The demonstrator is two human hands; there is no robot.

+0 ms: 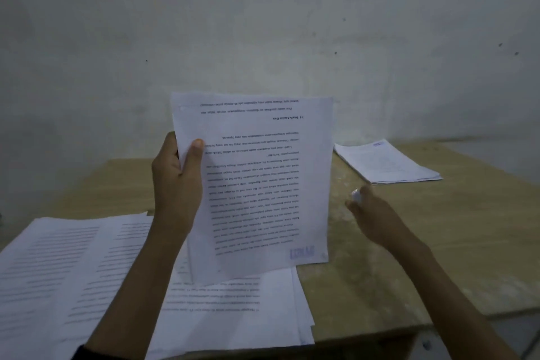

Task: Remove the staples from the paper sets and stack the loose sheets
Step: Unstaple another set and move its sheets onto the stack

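Head view, left hand pinching upright paper's left edge; right hand beside it, blurred, grip unclear

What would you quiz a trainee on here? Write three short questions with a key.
1. True or false: the left hand holds the printed sheets up off the table.
2. Where does the neat stack lie? A: table's far right; B: under the left hand; C: on the floor.
3. Fill in: the small object at the fingertips of the right hand is ____.
Key: 1 true; 2 A; 3 white.
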